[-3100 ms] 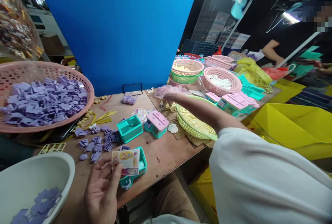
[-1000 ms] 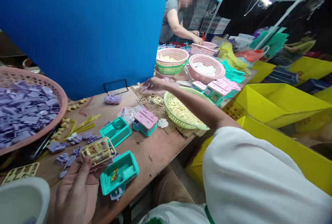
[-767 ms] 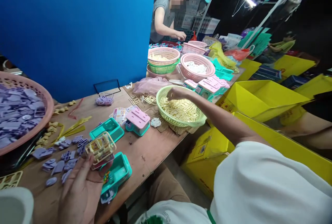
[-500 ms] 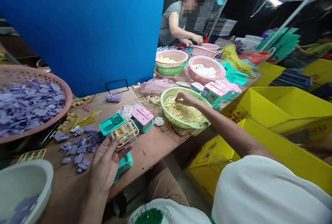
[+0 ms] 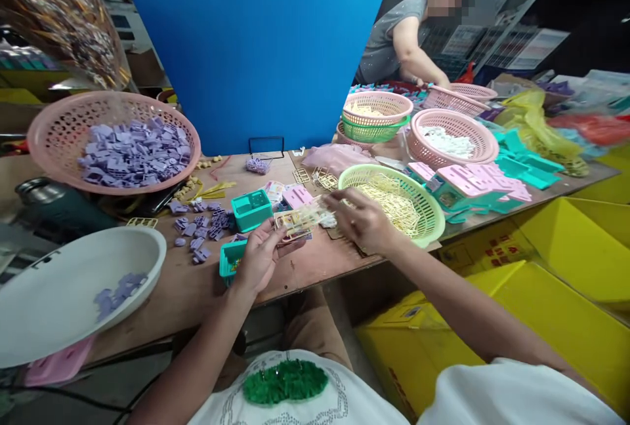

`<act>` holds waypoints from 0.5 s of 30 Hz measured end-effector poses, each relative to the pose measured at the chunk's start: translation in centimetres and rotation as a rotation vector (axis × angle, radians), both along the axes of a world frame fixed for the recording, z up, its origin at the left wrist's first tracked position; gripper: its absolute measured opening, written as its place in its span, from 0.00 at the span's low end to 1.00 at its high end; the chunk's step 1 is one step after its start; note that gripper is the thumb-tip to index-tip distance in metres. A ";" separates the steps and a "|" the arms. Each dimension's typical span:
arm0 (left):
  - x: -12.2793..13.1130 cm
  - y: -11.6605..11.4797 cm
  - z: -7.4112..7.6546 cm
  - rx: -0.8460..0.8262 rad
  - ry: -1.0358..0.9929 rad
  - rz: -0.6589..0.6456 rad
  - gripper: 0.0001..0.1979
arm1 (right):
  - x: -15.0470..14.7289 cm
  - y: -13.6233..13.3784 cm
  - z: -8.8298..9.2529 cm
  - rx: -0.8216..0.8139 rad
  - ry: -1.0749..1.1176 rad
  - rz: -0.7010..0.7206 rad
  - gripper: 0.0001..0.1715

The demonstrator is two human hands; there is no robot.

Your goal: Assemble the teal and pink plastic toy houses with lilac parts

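Observation:
My left hand and my right hand are both pinched on one small stack: a cream plastic frame laid over a printed sticker card, held above the wooden table's front edge. Under my left hand lies an open teal plastic case. Another teal case and a pink-lidded one sit just beyond. The green basket of cream frames stands right of my right hand.
A pink basket of purple parts stands at the left, loose purple pieces beside it. A white bowl is near left. More pink baskets lie at the back, where another person works. Yellow bins stand at the right.
My right hand has come back from the green basket and now grips the frame and card together with my left. The view has swung left.

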State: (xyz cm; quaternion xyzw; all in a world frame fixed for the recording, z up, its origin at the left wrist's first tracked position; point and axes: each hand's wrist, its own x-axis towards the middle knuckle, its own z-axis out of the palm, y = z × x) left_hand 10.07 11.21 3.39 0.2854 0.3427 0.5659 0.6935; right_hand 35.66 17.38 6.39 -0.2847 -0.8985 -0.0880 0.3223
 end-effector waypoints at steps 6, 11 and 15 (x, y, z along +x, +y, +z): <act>0.6 0.0 1.3 -0.020 -0.046 0.105 0.26 | -5.7 -2.7 -0.6 0.203 -0.300 0.025 0.22; -0.6 1.2 1.5 -0.074 0.072 0.191 0.33 | -6.0 -0.4 0.7 0.131 -0.372 0.101 0.22; -4.2 2.5 -0.6 -0.147 0.144 0.326 0.34 | -1.0 9.8 4.9 -0.066 0.016 -0.130 0.22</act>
